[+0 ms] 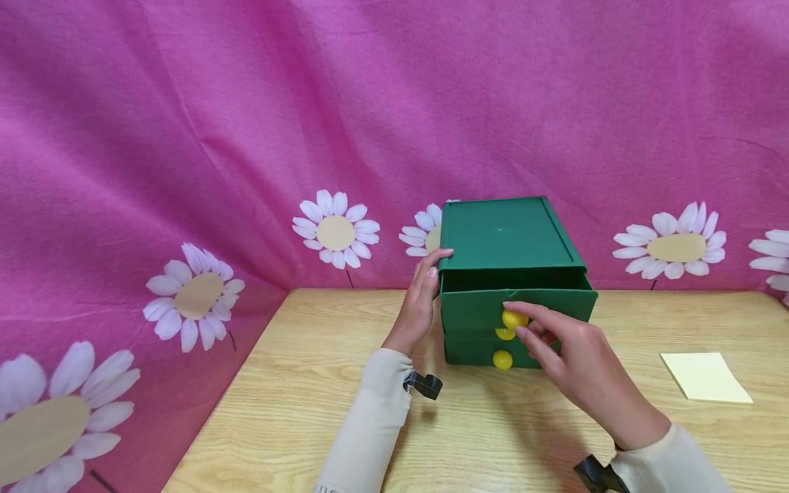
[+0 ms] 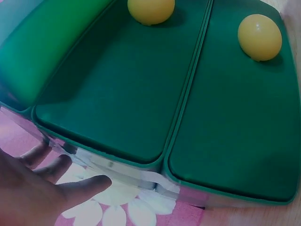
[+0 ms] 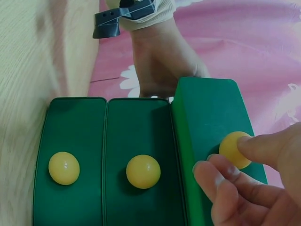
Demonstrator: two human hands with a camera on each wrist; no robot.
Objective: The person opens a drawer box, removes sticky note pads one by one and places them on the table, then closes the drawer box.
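Note:
A green drawer cabinet (image 1: 505,236) stands on the table, its top drawer (image 1: 471,311) partly pulled out. My right hand (image 1: 573,349) pinches the round yellow knob (image 3: 233,149) of that drawer between thumb and fingers. Below it, the middle drawer (image 3: 136,122) and the bottom drawer (image 3: 75,122) sit closed, each with its own yellow knob. My left hand (image 1: 419,308) lies along the cabinet's left side, a fingertip at the upper edge. Seen from the left wrist, the fingers (image 2: 87,188) are extended beside the side wall. The inside of the pulled-out drawer is mostly in shadow.
To the right of the cabinet, a pale yellow square of paper (image 1: 705,376) lies on the wooden table (image 1: 296,404). Behind and to the left hangs a pink cloth (image 1: 246,137) printed with large white daisies.

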